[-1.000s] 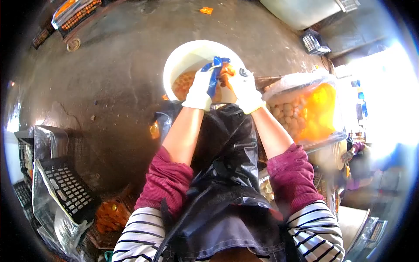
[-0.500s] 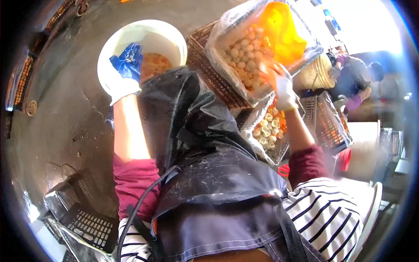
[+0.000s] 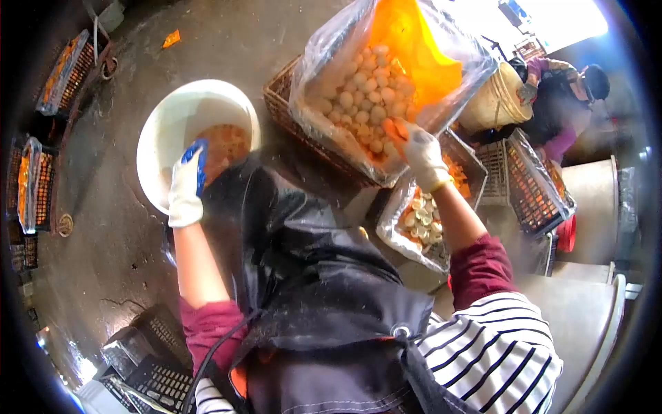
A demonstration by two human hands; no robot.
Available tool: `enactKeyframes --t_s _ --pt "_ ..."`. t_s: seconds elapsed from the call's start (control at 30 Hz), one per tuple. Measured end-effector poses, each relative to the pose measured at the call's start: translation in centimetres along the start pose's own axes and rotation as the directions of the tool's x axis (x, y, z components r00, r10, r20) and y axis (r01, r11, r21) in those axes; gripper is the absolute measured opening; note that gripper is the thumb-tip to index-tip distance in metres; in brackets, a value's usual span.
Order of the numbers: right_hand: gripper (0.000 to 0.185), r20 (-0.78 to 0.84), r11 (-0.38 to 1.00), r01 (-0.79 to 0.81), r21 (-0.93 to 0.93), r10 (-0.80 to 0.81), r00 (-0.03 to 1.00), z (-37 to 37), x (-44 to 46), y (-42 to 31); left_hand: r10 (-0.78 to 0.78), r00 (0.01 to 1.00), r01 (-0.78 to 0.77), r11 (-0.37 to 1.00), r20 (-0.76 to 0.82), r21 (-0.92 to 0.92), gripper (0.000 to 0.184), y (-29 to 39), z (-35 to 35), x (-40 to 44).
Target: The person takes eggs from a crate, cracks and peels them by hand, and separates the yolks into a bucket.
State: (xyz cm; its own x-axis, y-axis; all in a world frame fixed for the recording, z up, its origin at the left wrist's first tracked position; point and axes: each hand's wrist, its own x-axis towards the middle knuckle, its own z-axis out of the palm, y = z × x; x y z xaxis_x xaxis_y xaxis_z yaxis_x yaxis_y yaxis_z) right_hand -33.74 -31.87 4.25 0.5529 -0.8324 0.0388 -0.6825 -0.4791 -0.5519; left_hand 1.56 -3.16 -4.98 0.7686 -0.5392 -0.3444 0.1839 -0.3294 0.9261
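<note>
Over a white bucket (image 3: 146,131) is my left hand (image 3: 186,185), in a white glove with a blue-coated palm. It is seen edge-on, fingers stretched out and palm turned right, with nothing visible in it. Reddish-brown liquid with orange lumps (image 3: 224,146) lies in the bucket. My right hand (image 3: 416,150), in a white glove with orange-coated fingers, is at the lower right edge of a heap of eggs (image 3: 369,93). Its fingers are held together; whatever they hold is hidden. The eggs sit in a crate lined with clear plastic (image 3: 310,83) and orange sheeting (image 3: 424,52).
Below the egg crate stands a lined crate of broken eggshells (image 3: 422,222). A black apron (image 3: 331,276) covers my lap. At right, a person (image 3: 562,96) works beside a cream bucket (image 3: 493,103). Crates (image 3: 69,72) line the far left, and a black crate (image 3: 155,379) is at lower left.
My view has shifted, so the buckets and crates sit differently in it. My left hand has turned from blue palm showing to edge-on. The right hand's fingers have drawn together at the eggs.
</note>
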Motion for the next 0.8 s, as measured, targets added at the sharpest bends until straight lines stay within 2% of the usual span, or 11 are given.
enactKeyframes --t_s 0.17,0.2,0.3,0.43,0.5,0.57,0.6,0.63,0.7,0.73,0.8 --pt "0.024 0.419 0.459 0.409 -0.788 -0.086 0.904 4.6 12.8 4.9 0.121 0.992 -0.105 0.937 -0.031 0.332 0.031 5.6 1.8 -4.0" --pt "0.024 0.407 0.679 0.257 -0.688 0.068 0.911 5.5 14.0 5.6 0.069 0.997 -0.046 0.883 -0.033 0.466 0.03 6.9 2.2 -4.2" --pt "0.024 0.047 0.711 0.136 -0.69 -0.143 0.989 10.2 15.4 6.9 0.235 0.972 -0.221 0.901 0.008 0.375 0.03 1.3 1.1 -1.3" --pt "0.026 0.344 0.761 0.15 -0.631 0.101 0.934 9.9 14.7 6.3 -0.134 0.985 0.168 0.871 -0.105 0.462 0.031 8.2 4.0 -3.7" --pt "0.032 0.52 0.786 0.256 -0.563 0.097 0.848 9.6 13.7 7.6 0.108 0.994 -0.094 0.922 -0.017 0.375 0.032 2.6 2.7 -1.0" --pt "0.034 0.645 0.667 0.489 -0.561 -0.018 0.764 9.9 12.7 7.2 0.155 0.987 -0.119 0.868 -0.036 0.483 0.033 2.8 2.7 -1.4" --pt "0.034 0.691 0.501 0.644 -0.578 -0.119 0.713 9.9 12.3 5.8 -0.152 0.986 0.164 0.958 -0.069 0.235 0.035 4.6 3.2 -2.0" --pt "0.036 0.743 0.306 0.765 -0.566 -0.213 0.635 10.1 11.8 4.1 0.172 0.985 -0.148 0.894 -0.018 0.423 0.038 2.4 2.5 -1.5" --pt "0.044 0.494 0.938 0.345 0.018 -0.309 0.813 12.5 11.9 1.3 0.085 0.992 -0.031 0.879 -0.092 0.476 0.041 4.8 3.1 -2.7" --pt "0.038 0.471 0.927 0.027 0.375 -0.215 0.855 12.0 10.4 -3.7 0.011 0.994 0.044 0.869 -0.108 0.493 0.039 5.8 3.3 -3.2" --pt "0.025 0.551 0.397 -0.438 0.807 -0.238 0.8 14.9 11.3 -8.7 0.057 0.993 -0.001 0.875 -0.101 0.485 0.036 3.8 3.2 -2.2"
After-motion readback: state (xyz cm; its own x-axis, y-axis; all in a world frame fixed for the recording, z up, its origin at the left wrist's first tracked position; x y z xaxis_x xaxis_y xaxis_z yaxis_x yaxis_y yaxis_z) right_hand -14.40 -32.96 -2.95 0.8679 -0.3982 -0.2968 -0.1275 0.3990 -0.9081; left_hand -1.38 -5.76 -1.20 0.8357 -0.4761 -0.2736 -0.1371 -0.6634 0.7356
